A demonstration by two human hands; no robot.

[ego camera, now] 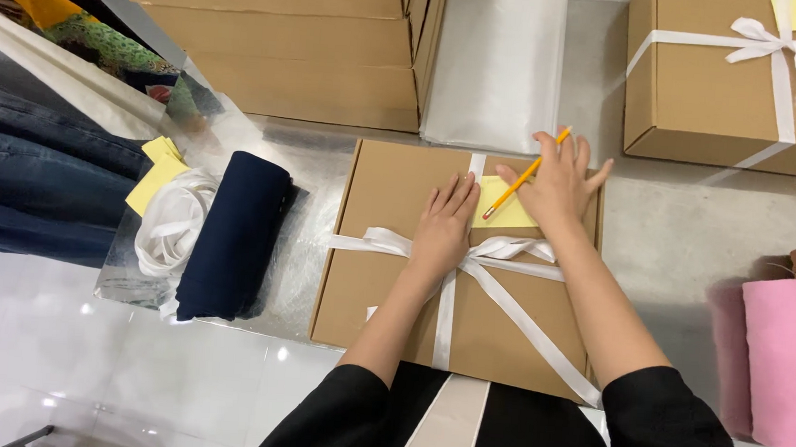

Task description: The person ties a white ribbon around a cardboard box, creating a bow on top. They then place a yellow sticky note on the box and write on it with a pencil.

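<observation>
Flat brown cardboard box (393,297) sits mid-floor on a clear plastic sheet (311,145), near edge close to the person's knees, white ribbon (504,299) crossed over the lid with a bow just right of centre. Yellow sticky note (509,207) lies on the lid near the far edge, just right of the ribbon's vertical strand. Looks like a writing step: best done with the box pinned so it doesn't skate on the slick plastic, pencil tip kept on the note and off the ribbon hump, light pressure since the lid likely flexes. Left hand (444,226) is flat, palm down, fingers together pointing to the far edge, pressing lid and ribbon beside the note; open, gripping nothing. Right hand (557,183) is over the note's right side, fingers spread, a yellow pencil (522,176) pinched between thumb and forefinger, tip down-left on the note, eraser end angled toward the far right. Forearms converge from the near edge, black sleeves pushed up. Another ribboned box (737,97) at the far right corner, rolled navy cloth (231,236) well left.
</observation>
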